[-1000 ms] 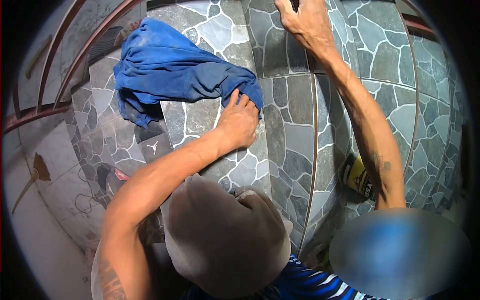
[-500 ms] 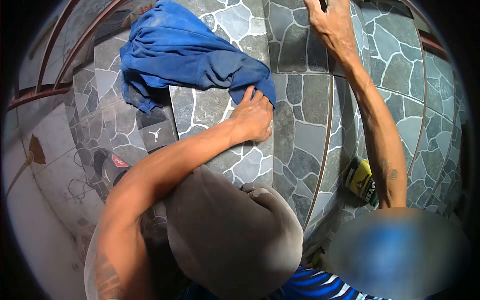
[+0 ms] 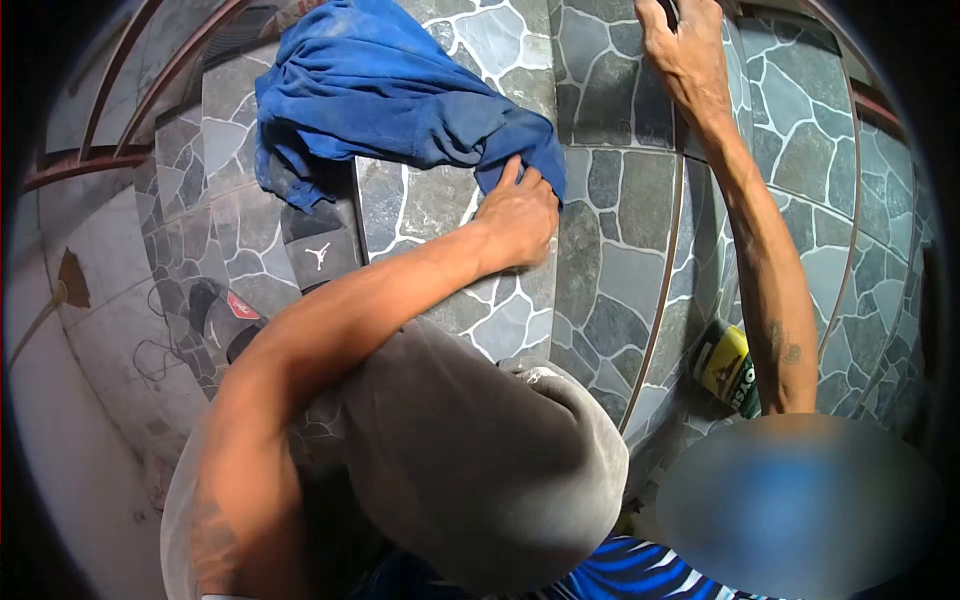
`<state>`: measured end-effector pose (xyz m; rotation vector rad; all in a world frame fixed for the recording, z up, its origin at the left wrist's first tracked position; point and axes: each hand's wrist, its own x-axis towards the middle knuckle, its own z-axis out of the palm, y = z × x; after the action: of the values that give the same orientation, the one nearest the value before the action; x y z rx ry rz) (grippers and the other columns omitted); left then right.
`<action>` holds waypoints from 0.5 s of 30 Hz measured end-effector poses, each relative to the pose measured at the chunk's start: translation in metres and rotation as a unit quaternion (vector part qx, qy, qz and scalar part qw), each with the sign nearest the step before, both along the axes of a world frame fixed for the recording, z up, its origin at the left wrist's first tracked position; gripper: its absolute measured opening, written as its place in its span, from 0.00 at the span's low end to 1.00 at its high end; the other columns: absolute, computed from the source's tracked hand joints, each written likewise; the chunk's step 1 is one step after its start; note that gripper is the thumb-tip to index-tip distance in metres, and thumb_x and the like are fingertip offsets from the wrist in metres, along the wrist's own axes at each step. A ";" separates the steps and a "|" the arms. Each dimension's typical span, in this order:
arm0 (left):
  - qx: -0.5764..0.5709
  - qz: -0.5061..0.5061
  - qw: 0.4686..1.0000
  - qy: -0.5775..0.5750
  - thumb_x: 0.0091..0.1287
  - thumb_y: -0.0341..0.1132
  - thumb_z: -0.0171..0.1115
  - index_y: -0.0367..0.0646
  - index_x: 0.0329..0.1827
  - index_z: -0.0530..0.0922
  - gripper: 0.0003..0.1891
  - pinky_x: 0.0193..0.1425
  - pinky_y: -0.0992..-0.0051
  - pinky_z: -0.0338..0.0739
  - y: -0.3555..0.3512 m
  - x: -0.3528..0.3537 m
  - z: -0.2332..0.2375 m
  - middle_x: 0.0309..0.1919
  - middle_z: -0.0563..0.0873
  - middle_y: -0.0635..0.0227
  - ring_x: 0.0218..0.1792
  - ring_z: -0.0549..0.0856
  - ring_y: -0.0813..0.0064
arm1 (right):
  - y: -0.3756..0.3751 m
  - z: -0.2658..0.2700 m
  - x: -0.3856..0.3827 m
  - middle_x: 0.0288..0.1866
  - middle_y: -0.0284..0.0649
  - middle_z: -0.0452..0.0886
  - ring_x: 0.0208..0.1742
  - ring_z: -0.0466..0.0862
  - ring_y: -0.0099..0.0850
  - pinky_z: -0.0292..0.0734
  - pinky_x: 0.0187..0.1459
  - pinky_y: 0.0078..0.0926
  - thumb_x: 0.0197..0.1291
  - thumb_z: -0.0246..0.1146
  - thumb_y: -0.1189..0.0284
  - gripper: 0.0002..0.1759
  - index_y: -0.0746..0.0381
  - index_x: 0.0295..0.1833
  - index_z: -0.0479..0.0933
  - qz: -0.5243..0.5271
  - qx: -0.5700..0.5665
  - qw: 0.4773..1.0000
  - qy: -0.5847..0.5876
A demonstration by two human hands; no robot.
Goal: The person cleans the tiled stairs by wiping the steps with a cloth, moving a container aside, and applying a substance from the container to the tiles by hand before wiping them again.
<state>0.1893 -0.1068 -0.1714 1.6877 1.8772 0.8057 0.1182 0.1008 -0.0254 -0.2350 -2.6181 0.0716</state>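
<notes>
- left hand [image 3: 515, 220] on the corner of the blue cloth [image 3: 390, 90], fingers close together, tips at the cloth's hem; can't tell if pinching or only pressing
- blue cloth lies bunched on the stone-pattern tiled step [image 3: 440, 200], spread up and left of the hand
- right hand [image 3: 690, 60] reaches to the top edge, curled tight round a dark object [image 3: 668, 10], mostly cut off
- black sandal [image 3: 318, 250] just below the cloth
- yellow can [image 3: 728, 365] beside the right forearm

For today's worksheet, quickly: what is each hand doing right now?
Left hand: open, pressing the blue cloth.
Right hand: closed around a dark object, mostly cut off.
</notes>
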 end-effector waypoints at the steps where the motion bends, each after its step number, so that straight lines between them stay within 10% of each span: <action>1: 0.012 0.013 0.999 0.028 0.52 0.45 0.67 0.22 0.51 0.79 0.31 0.75 0.39 0.53 0.000 0.003 0.002 0.52 0.80 0.39 0.62 0.74 0.44 | -0.003 0.005 0.002 0.45 0.57 0.82 0.47 0.82 0.51 0.77 0.52 0.42 0.68 0.63 0.61 0.21 0.70 0.53 0.78 -0.016 -0.019 0.999 -0.022; 15: -0.025 -0.036 0.999 -0.029 0.54 0.49 0.65 0.24 0.54 0.79 0.34 0.76 0.40 0.52 -0.011 0.003 0.010 0.57 0.80 0.43 0.65 0.73 0.46 | -0.001 0.002 -0.001 0.48 0.57 0.82 0.51 0.82 0.52 0.76 0.55 0.41 0.67 0.63 0.60 0.23 0.69 0.56 0.77 -0.008 -0.012 1.000 -0.018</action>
<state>0.1920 -0.1178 -0.1614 1.6737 1.7717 0.7658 0.1174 0.0993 -0.0230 -0.2677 -2.6519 0.0946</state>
